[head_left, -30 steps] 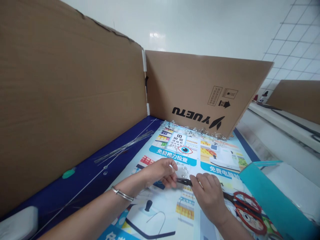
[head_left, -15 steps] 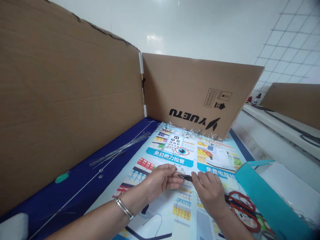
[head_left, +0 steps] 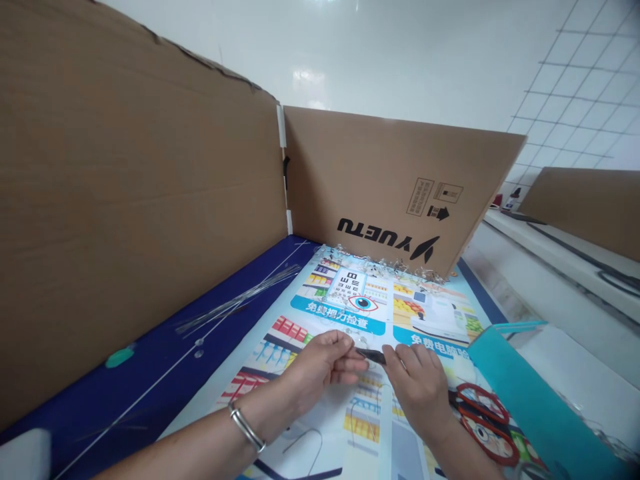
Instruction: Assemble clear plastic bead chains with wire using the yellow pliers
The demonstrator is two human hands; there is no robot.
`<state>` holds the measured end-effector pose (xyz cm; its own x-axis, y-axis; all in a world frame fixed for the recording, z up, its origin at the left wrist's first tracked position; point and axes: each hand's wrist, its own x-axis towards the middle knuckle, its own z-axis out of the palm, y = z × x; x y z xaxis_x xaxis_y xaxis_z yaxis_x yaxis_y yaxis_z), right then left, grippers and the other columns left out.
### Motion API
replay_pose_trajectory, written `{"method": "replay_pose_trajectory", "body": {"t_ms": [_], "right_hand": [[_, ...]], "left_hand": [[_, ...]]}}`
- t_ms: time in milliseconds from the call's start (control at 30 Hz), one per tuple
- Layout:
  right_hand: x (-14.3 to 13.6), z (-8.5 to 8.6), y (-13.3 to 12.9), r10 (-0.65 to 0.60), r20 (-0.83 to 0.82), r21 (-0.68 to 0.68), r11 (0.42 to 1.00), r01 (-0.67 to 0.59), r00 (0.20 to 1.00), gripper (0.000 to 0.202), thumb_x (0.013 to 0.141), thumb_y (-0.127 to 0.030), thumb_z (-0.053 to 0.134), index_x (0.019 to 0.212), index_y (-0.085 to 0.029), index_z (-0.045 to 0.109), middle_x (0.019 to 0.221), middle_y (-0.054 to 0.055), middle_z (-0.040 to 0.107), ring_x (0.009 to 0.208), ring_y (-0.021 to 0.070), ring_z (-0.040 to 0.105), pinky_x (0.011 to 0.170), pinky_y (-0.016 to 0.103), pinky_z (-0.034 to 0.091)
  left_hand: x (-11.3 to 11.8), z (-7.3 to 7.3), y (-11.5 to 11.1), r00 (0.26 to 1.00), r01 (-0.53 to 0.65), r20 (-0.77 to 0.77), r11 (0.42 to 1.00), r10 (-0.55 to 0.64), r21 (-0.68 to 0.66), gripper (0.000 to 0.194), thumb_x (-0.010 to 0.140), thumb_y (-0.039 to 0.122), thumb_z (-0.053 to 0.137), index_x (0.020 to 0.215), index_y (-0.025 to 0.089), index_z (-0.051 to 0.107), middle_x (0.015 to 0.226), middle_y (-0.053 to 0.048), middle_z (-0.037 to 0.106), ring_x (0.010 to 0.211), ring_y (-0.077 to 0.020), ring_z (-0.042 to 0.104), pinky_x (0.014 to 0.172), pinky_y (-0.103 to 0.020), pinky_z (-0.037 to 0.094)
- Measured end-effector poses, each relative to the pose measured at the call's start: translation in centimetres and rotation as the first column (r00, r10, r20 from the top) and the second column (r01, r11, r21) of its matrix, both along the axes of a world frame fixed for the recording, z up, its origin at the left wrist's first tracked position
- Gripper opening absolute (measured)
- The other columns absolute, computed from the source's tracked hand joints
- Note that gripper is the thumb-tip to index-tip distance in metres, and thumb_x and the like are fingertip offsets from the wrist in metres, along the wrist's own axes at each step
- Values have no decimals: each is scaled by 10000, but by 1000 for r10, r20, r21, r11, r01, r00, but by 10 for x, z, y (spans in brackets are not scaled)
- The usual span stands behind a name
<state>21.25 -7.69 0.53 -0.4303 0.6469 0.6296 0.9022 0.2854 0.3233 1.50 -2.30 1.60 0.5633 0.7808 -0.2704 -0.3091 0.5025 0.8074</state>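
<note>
Black-jawed pliers (head_left: 371, 356) point leftward from my right hand (head_left: 417, 383), whose fingers are wrapped round their handles. The tip of the pliers reaches the fingertips of my left hand (head_left: 327, 367). Thumb and index finger of that hand are pinched together at the tip; whatever lies between them is too small to make out. Its other fingers are loosely curled beneath. Both hands are above a printed poster sheet (head_left: 370, 460). A thin bent wire (head_left: 320, 448) lies on the sheet below my left wrist.
Red-handled scissors (head_left: 493, 437) lie at the right beside a teal box (head_left: 535, 400). A bundle of thin wires (head_left: 237, 301) rests on the blue surface (head_left: 165, 373) at the left. Small clear and metallic bits (head_left: 385, 268) line the foot of the cardboard panel (head_left: 380, 173).
The pliers and both hands have barely moved. The left fingers have shifted slightly around the tip of the pliers, and the view has moved a little.
</note>
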Motion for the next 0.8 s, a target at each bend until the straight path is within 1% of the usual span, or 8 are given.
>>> {"method": "replay_pose_trajectory", "body": {"t_ms": [67, 167, 267, 500, 633, 800], "right_hand": [[-3, -1, -1, 19, -17, -8, 1000, -20, 1000, 265, 818, -180, 512, 1078, -216, 553, 874, 61, 589, 804, 197, 483, 697, 361, 349], [-7, -3, -3, 41, -46, -15, 999, -41, 998, 259, 835, -193, 491, 1085, -223, 552, 881, 64, 589, 813, 196, 492, 702, 360, 350], [-10, -4, -5, 49, -39, -13, 999, -50, 998, 267, 828, -176, 498, 1085, -223, 553, 890, 64, 591, 832, 203, 494, 725, 373, 353], [-12, 0, -7, 54, 48, -19, 998, -53, 997, 282, 805, -120, 508, 1066, -213, 563, 915, 66, 595, 856, 220, 477, 735, 389, 354], [-12, 2, -7, 61, 59, -26, 998, -60, 996, 277, 808, -115, 498, 1064, -197, 562, 916, 67, 594, 857, 222, 473, 736, 393, 355], [-10, -2, -5, 60, 43, -15, 998, -59, 997, 277, 812, -124, 497, 1065, -214, 563, 925, 64, 594, 869, 220, 474, 752, 394, 355]], "left_hand": [[1, 1, -2, 999, -47, -19, 999, 47, 5, 190, 803, 319, 562, 803, 139, 502, 762, -62, 631, 715, -151, 641, 592, -225, 500], [2, 2, -3, 992, -119, -36, 992, 120, 34, 212, 760, 322, 607, 795, 136, 511, 788, -63, 635, 636, -123, 620, 574, -222, 484], [2, 0, -1, 987, -147, -55, 985, 152, 85, 255, 737, 355, 620, 809, 130, 525, 802, -72, 641, 577, -98, 584, 559, -219, 474], [1, -7, 6, 982, -151, -95, 978, 166, 144, 262, 737, 379, 602, 790, 137, 516, 742, -51, 624, 559, -98, 560, 541, -239, 487], [-1, -10, 11, 974, -146, -144, 969, 176, 198, 261, 749, 387, 585, 804, 143, 510, 771, -56, 627, 558, -99, 560, 519, -238, 485], [-4, -10, 15, 969, -97, -202, 969, 144, 226, 245, 769, 384, 556, 813, 151, 495, 751, -47, 633, 520, -93, 562, 493, -218, 459]]}}
